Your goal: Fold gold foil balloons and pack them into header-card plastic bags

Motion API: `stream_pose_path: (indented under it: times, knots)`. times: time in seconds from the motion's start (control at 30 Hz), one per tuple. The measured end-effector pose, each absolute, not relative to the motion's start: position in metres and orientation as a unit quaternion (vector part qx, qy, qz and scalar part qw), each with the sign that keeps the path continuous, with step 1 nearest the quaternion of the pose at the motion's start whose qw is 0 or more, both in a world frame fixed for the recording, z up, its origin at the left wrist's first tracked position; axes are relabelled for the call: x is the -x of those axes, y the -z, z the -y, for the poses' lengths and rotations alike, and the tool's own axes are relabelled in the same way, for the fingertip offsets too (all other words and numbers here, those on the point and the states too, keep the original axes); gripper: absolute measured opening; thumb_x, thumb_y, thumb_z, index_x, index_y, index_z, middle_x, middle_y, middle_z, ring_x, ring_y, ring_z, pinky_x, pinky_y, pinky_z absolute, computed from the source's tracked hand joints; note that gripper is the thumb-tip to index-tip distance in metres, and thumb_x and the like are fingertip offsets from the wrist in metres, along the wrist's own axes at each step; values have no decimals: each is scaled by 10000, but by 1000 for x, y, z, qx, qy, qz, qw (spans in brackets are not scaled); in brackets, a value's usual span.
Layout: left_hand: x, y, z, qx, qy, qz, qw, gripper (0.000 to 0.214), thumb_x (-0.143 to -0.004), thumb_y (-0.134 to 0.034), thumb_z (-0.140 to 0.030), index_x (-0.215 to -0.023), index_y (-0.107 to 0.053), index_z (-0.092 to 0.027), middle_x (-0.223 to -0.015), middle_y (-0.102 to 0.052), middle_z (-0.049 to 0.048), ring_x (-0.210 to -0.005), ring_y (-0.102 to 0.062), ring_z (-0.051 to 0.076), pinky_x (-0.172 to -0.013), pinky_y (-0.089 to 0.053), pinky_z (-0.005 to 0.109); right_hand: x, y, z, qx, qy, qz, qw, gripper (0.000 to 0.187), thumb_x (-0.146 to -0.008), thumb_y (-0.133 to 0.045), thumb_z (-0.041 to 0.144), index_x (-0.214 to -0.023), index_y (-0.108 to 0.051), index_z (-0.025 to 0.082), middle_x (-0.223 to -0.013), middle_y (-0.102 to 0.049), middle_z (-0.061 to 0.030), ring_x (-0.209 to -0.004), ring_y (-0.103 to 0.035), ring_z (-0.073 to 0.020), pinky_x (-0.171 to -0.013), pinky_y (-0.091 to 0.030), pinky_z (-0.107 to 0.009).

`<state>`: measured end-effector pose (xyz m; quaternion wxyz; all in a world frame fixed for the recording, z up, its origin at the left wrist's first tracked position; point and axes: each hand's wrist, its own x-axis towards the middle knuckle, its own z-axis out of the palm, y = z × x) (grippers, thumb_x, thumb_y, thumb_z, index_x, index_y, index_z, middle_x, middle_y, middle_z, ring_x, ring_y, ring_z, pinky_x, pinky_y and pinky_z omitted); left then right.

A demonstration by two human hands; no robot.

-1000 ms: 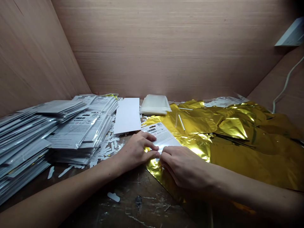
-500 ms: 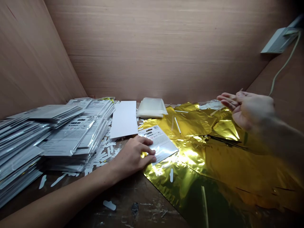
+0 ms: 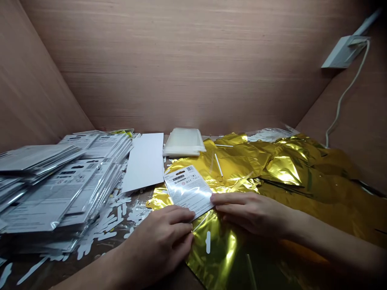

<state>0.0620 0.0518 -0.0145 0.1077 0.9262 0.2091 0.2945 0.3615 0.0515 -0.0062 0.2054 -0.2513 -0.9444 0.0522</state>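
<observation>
Head view: clock hours run from the printed card (image 3: 187, 191) near the middle, with twelve o'clock away from the person.
Wooden wall (image 3: 181, 60): it rises at twelve o'clock, behind everything on the counter (image 3: 178, 280).
Gold foil (image 3: 320, 197): crumpled, shiny sheets overlap from one round to six o'clock and run under the card.
Packaged cards (image 3: 60, 189): leaning stacks at nine o'clock, their printed faces under glossy clear film.
Left hand (image 3: 166, 237): at seven o'clock, fingers bent, tips touching the card's near edge; I cannot tell whether it pinches.
Right hand (image 3: 250, 209): between three and four o'clock, fingers stretched out, a fingertip on the card's right corner; the thumb is hidden, so a grasp cannot be told.
White sheet (image 3: 145, 161): plain, at ten o'clock, just beside the stacks.
Translucent bags (image 3: 184, 141): a flat pile at twelve o'clock.
Printed card: glossy, slanted, lying on the foil between the hands, its slot and barcode at the far end.
White box (image 3: 340, 54): on the wall toward two o'clock, a pale cable hanging beneath.
White stick (image 3: 218, 165): on the foil, near two o'clock.
Paper scraps (image 3: 102, 223): scattered at eight o'clock; one lies on the foil at five.
</observation>
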Motion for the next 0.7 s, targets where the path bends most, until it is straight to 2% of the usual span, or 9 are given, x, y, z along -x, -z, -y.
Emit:
stream_pose_path:
  times: [0.1, 0.27, 0.4, 0.47, 0.53, 0.57, 0.63, 0.7]
  knots:
    - [-62, 19, -51, -914, -327, -218, 101, 185, -951, -530, -97, -908, -691, -176, -986, -767, 50, -842, -728, 172, -805, -591, 275, -361, 5, -54, 266, -81, 935, 220, 239, -1024, -535, 131, -1194, -701, 156, -1331, -688, -122, -1188, -680, -188, -1061, -547, -297]
    - [-62, 17, -60, -876, -316, -315, 183, 159, -925, -543, -112, -836, -638, -203, -943, -718, 26, -773, -681, 139, -689, -546, 246, -347, -5, -63, 358, -180, 882, 248, 171, -974, -602, 166, -958, -766, 212, -1073, -773, -54, -918, -732, -167, -823, -591, -283]
    - [-61, 16, -66, -873, -307, -319, 202, 142, -894, -576, -110, -800, -634, -199, -946, -698, 27, -751, -651, 136, -665, -520, 252, -341, -8, -77, 430, -256, 823, 270, 61, -862, -748, 225, -835, -802, 235, -954, -791, -24, -850, -737, -186, -797, -589, -298]
    - [-61, 17, -64, -870, -305, -329, 207, 157, -854, -590, -66, -896, -665, -196, -988, -702, 36, -791, -653, 149, -708, -536, 263, -343, -6, -83, 453, -302, 798, 257, 52, -823, -798, 287, -815, -812, 237, -946, -790, -28, -872, -741, -211, -813, -591, -313]
    - [-61, 17, -63, -873, -300, -330, 198, 270, -832, -610, -45, -1036, -704, -196, -1104, -710, 65, -901, -666, 179, -817, -558, 298, -347, -2, -87, 463, -322, 793, 231, 110, -836, -793, 349, -804, -817, 246, -967, -786, -41, -895, -744, -237, -809, -597, -328]
    - [-60, 17, -63, -884, -297, -313, 181, 268, -840, -626, -62, -1042, -733, -203, -1175, -705, 77, -978, -665, 199, -889, -554, 325, -350, 2, -89, 465, -312, 798, 222, 138, -861, -768, 373, -807, -820, 257, -987, -784, -50, -904, -745, -249, -807, -601, -337]
    - [-57, 17, -64, -909, -274, -284, 133, 163, -868, -675, -159, -943, -801, -230, -1188, -711, 82, -1077, -641, 239, -989, -521, 383, -355, 11, -93, 456, -269, 823, 207, 212, -917, -695, 413, -807, -824, 285, -1044, -777, -71, -921, -746, -276, -788, -616, -364]
    - [-53, 16, -64, -917, -258, -284, 110, 169, -844, -701, -211, -944, -833, -240, -1172, -706, 97, -1075, -639, 244, -978, -525, 372, -358, 20, -95, 445, -205, 847, 206, 249, -946, -632, 414, -813, -823, 325, -1064, -772, -83, -913, -751, -300, -765, -631, -395]
